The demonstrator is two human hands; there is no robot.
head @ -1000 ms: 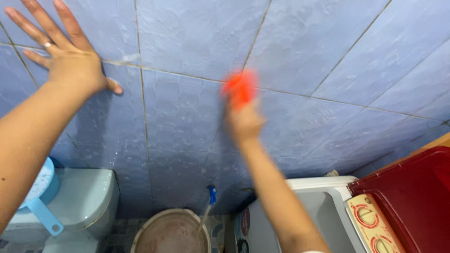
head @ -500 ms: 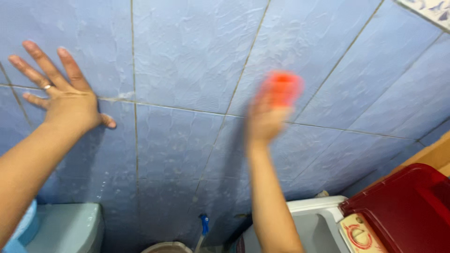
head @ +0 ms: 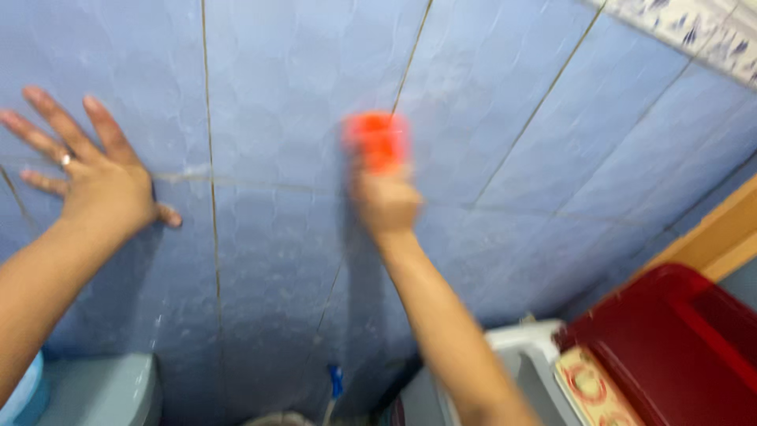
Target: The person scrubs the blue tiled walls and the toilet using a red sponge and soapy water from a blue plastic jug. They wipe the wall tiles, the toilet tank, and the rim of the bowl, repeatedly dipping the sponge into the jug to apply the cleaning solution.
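Observation:
My right hand [head: 386, 201] is raised against the blue tiled wall [head: 300, 95] and grips an orange scrubber [head: 377, 140], blurred by motion, pressed on the tiles beside a grout line. My left hand [head: 91, 177] lies flat on the wall at the left, fingers spread, a ring on one finger. It holds nothing.
A dark red lid of a washing machine [head: 670, 347] sits at lower right, with its white tub [head: 520, 355] beside it. A pale blue toilet tank [head: 102, 390] is at lower left. A blue-handled brush [head: 335, 383] stands by the wall's foot. A patterned tile border [head: 694, 31] runs at the top right.
The scrubber in my right hand swept right and up, then back left across the tiles. The view tilted upward. My left hand stayed flat on the wall.

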